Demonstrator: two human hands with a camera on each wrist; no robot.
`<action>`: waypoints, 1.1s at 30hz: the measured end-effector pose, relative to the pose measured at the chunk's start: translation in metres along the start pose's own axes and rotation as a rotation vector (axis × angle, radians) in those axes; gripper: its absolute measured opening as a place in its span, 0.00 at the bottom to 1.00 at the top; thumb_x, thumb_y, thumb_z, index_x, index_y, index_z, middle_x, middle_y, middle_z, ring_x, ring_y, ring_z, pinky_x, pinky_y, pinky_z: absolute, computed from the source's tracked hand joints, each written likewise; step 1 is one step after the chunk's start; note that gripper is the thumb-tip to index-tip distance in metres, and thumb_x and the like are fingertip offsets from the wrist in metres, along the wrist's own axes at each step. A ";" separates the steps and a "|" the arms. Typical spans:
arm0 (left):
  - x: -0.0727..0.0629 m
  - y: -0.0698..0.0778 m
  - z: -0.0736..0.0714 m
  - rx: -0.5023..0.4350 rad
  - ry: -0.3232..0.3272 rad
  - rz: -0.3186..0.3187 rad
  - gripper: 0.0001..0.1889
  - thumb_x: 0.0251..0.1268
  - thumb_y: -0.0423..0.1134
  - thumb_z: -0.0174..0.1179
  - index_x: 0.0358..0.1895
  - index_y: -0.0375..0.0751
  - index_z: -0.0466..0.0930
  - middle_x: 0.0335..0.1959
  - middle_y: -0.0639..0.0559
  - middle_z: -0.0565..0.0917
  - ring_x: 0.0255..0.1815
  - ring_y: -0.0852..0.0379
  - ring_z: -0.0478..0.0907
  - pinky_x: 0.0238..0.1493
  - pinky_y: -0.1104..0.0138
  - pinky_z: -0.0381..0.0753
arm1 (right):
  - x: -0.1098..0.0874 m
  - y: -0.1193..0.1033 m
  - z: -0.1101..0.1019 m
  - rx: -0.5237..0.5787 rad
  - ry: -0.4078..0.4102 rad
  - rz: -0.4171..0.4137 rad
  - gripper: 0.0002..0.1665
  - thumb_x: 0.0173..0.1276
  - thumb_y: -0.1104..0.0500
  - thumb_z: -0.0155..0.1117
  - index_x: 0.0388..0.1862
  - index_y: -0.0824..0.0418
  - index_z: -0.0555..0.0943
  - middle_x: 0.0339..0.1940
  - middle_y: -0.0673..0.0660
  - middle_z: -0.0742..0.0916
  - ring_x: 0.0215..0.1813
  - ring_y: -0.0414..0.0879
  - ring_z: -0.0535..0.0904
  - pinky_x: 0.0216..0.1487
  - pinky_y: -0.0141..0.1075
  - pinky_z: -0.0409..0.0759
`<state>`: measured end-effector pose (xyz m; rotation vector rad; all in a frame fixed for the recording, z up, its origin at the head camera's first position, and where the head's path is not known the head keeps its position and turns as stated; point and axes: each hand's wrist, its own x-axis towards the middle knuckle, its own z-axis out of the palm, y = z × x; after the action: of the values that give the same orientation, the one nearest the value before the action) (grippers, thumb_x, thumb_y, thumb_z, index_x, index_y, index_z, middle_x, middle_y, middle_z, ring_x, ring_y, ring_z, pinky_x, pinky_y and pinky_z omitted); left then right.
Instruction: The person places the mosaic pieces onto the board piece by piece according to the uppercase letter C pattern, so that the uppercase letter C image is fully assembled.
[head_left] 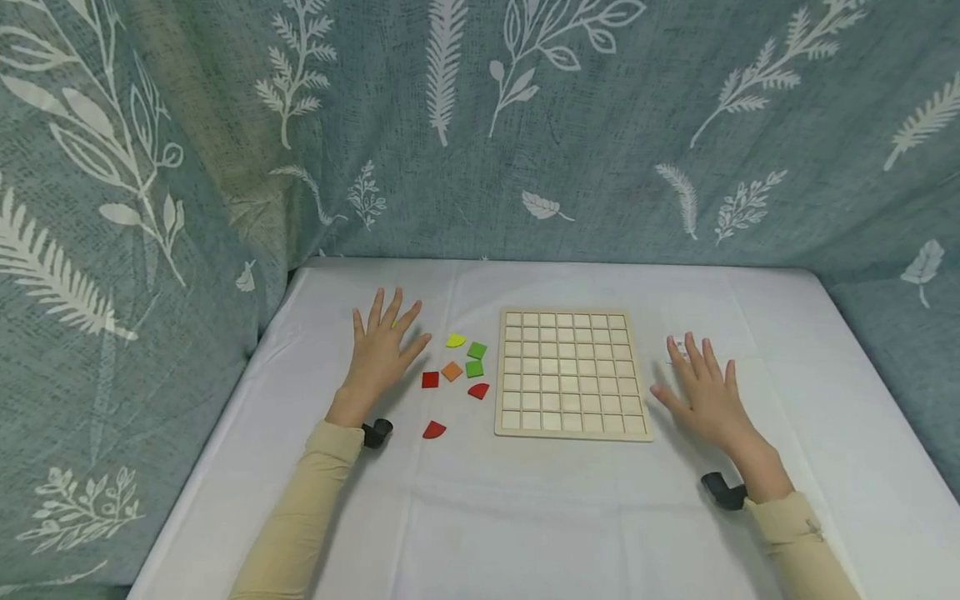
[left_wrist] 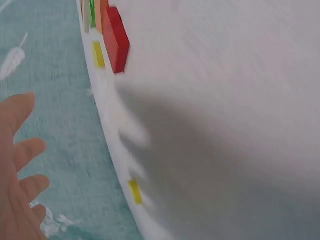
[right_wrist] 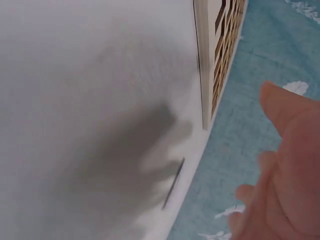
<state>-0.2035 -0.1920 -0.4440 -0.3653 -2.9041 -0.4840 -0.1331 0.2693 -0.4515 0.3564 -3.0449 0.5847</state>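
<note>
My left hand (head_left: 381,354) hovers over the left side of the table with its fingers spread, holding nothing. Beside it lie a red square (head_left: 430,380), an orange square (head_left: 452,371), a yellow quarter-round piece (head_left: 455,341), two green squares (head_left: 474,368) and two red quarter-round pieces (head_left: 434,430). Another yellow piece (left_wrist: 135,191) is mostly hidden by the fingers in the head view. To the right of the wooden grid board (head_left: 573,435), my right hand (head_left: 705,398) is spread and holds nothing. A thin flat card (right_wrist: 173,184) lies beneath its fingers, partly covered in the head view.
White cloth covers the table (head_left: 525,525). A green-grey curtain (head_left: 480,183) with white leaf prints hangs behind it and along both sides. Each wrist wears a black camera mount (head_left: 723,492).
</note>
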 end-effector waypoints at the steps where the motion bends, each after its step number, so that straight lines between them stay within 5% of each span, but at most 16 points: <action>1: 0.000 -0.003 -0.001 -0.004 -0.001 -0.010 0.31 0.66 0.56 0.50 0.68 0.45 0.63 0.74 0.42 0.51 0.75 0.42 0.34 0.65 0.37 0.31 | -0.002 -0.001 0.001 0.007 -0.019 0.005 0.47 0.68 0.39 0.49 0.75 0.56 0.42 0.74 0.69 0.47 0.74 0.66 0.34 0.63 0.68 0.31; 15: 0.005 -0.051 -0.002 -0.055 -0.066 -0.134 0.27 0.64 0.46 0.56 0.64 0.37 0.68 0.68 0.30 0.58 0.71 0.31 0.46 0.61 0.32 0.46 | -0.009 -0.007 0.018 0.095 -0.208 0.009 0.46 0.69 0.42 0.50 0.75 0.62 0.45 0.72 0.74 0.48 0.71 0.73 0.37 0.60 0.72 0.36; 22: 0.010 -0.060 -0.002 -0.066 -0.100 -0.118 0.23 0.62 0.41 0.58 0.59 0.33 0.73 0.64 0.27 0.64 0.66 0.27 0.55 0.61 0.37 0.56 | -0.011 -0.002 0.022 0.087 -0.252 0.026 0.43 0.69 0.40 0.47 0.73 0.62 0.51 0.72 0.74 0.49 0.71 0.73 0.38 0.61 0.71 0.33; 33: 0.021 -0.065 0.000 -0.098 -0.138 -0.194 0.22 0.61 0.45 0.60 0.54 0.36 0.76 0.59 0.33 0.71 0.59 0.33 0.66 0.54 0.44 0.69 | -0.014 -0.001 0.021 0.103 -0.266 0.032 0.42 0.69 0.39 0.47 0.73 0.62 0.54 0.72 0.73 0.48 0.72 0.71 0.36 0.61 0.70 0.32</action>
<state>-0.2408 -0.2467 -0.4589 -0.1350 -3.0742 -0.6563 -0.1188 0.2639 -0.4714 0.4208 -3.2865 0.7548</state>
